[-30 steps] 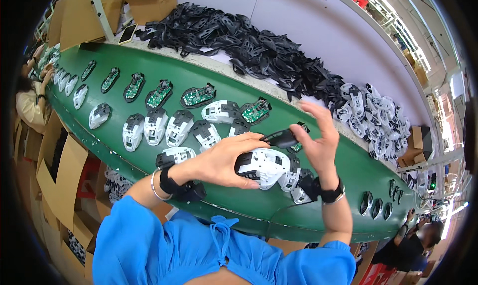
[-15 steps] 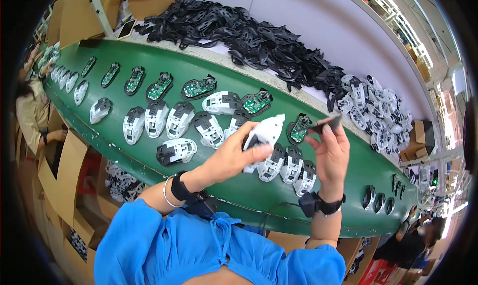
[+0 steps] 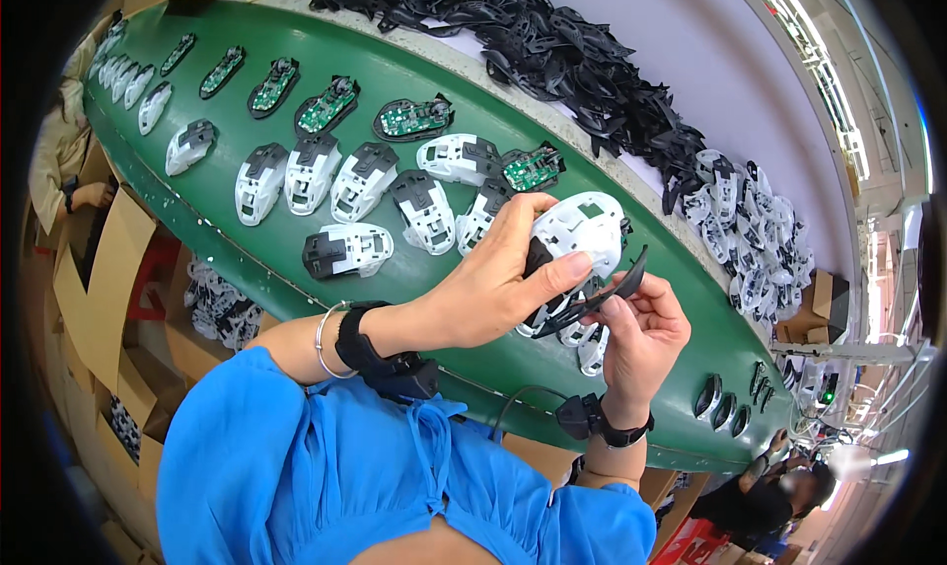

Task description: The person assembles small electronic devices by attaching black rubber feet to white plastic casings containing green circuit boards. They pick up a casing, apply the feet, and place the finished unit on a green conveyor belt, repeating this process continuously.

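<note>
My left hand (image 3: 503, 274) grips a white and black mouse shell (image 3: 582, 231), its thumb lying across the white face. Just to the right, my right hand (image 3: 641, 333) pinches a thin curved black plastic side piece (image 3: 592, 303) between thumb and fingers. The black piece slants close to the shell's lower edge; whether the two touch I cannot tell. Beneath my hands, more white and black shells on the green table are partly covered. Behind the held shell lies a mouse base with a green circuit board (image 3: 533, 168).
Several shells (image 3: 357, 182) and bases with boards (image 3: 412, 118) lie spread on the green table (image 3: 237, 287). Along the back ledge are a heap of black pieces (image 3: 562, 62) and a pile of white shells (image 3: 750, 229). Other people sit at both ends, one with a hand (image 3: 96, 194) showing.
The held shell has turned so its white face with openings shows. My right hand has brought the black piece down and left, close to the shell. The head view has shifted slightly.
</note>
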The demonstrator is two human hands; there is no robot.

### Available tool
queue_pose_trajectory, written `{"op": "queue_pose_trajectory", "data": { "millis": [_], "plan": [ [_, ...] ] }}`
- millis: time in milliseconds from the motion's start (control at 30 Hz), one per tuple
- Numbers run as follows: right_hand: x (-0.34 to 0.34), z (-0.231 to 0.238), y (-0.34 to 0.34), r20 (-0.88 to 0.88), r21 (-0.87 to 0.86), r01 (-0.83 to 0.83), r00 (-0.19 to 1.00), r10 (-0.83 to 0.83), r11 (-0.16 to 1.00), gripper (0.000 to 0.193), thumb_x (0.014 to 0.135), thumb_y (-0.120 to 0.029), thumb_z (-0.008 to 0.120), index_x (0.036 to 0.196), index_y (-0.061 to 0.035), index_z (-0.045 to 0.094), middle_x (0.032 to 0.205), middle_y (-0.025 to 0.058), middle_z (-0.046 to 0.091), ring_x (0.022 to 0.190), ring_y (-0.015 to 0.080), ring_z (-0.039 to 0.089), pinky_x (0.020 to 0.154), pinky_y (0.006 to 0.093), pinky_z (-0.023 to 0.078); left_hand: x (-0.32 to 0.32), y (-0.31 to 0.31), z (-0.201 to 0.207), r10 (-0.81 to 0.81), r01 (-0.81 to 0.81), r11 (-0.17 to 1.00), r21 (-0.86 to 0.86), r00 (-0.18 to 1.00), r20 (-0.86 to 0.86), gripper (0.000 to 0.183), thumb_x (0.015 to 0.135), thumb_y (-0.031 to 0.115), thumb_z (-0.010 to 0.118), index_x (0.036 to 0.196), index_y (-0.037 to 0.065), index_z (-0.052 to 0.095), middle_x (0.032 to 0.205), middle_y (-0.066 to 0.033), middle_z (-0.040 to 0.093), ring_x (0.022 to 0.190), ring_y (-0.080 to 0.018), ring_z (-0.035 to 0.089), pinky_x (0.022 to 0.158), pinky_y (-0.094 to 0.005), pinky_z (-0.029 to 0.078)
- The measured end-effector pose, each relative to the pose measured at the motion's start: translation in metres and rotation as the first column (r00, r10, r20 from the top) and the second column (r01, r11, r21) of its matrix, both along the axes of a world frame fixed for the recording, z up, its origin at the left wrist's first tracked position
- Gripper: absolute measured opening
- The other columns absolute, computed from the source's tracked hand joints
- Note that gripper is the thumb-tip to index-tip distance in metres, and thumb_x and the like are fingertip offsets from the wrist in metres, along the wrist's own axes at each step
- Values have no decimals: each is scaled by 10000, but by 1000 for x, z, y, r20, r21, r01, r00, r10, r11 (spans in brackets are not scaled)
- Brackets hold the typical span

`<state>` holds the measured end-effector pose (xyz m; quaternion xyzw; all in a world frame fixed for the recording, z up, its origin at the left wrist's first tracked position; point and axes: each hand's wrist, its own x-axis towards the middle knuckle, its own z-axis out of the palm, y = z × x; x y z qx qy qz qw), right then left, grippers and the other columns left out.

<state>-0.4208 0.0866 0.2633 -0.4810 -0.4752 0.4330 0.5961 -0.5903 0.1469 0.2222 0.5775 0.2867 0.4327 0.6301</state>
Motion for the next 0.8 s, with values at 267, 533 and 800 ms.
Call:
{"op": "queue_pose_trajectory", "data": {
  "millis": [267, 533, 800],
  "plan": [
    [-11, -2, 6, 109, -41, 95, 990, -90, 995, 237, 798, 98, 657, 1023, 107, 583, 848, 153, 667, 722, 174, 678, 643, 279, 593, -8, 2, -1, 88, -71, 985, 155, 990, -106, 795, 903, 525, 536, 1312, -97, 258, 1173, -269, 384, 1128, -371, 433, 999, -420, 349],
    [-23, 6, 11, 121, -135, 89, 990, -73, 987, 310, 772, 70, 708, 1048, 59, 569, 787, 109, 668, 685, 119, 659, 627, 204, 540, -14, 2, -2, 188, -89, 913, 399, 958, -215, 849, 727, 214, 753, 1333, -93, 244, 1121, -254, 398, 1027, -388, 450, 917, -449, 390],
    [-13, 2, 24, -124, -28, -304, 946, 298, 952, 915, 646, -11, 794, 1419, 35, 306, 1317, 196, 504, 1216, 239, 503, 1026, 367, 407, -35, 11, -3, 20, 92, 843, 530, 979, -202, 817, 728, 164, 720, 1381, -51, 277, 1297, -248, 414, 1178, -397, 438, 1019, -446, 349]
  ]
}}
